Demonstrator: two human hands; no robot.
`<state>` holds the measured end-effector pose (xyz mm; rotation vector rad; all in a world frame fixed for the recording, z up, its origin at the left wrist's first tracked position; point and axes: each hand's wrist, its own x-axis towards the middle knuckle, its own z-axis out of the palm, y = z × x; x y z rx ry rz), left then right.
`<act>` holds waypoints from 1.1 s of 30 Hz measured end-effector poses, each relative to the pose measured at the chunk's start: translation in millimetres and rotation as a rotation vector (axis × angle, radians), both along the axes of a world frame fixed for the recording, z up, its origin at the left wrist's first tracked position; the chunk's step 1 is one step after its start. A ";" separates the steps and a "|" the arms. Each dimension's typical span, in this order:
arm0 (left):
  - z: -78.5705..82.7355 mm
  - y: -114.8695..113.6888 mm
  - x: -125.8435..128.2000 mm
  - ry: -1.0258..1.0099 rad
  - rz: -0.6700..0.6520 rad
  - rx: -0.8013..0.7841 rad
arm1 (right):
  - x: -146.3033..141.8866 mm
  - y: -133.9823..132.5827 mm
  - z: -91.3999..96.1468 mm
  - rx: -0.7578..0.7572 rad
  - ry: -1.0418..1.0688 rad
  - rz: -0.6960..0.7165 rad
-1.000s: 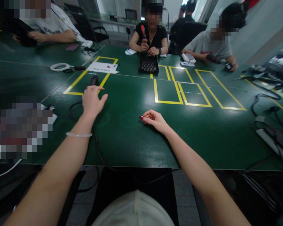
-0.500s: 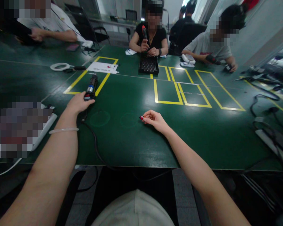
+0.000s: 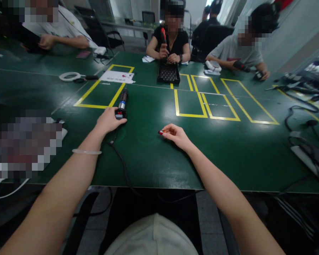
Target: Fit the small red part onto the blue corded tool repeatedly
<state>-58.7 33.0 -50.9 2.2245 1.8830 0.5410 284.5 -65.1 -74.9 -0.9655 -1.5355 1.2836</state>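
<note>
My left hand is closed round the rear end of a black corded electric screwdriver, which lies on the green table with its tip pointing away from me. Its black cable trails back over the near table edge. My right hand rests on the table to the right and pinches a small red part between thumb and fingers. A thin bracelet sits on my left wrist.
Yellow tape rectangles mark the table ahead. A black tray and a white sheet lie farther off. Three other people sit along the far side holding tools. Cables and devices crowd the right edge.
My left hand reached out open, closed on the screwdriver at the yellow frame and dragged it right and nearer, toward my right hand. My right hand stayed put with the red part.
</note>
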 end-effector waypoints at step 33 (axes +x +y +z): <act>11.1 -83.1 128.9 -0.053 -0.413 -0.101 | 0.9 0.8 2.6 0.317 -0.406 -0.174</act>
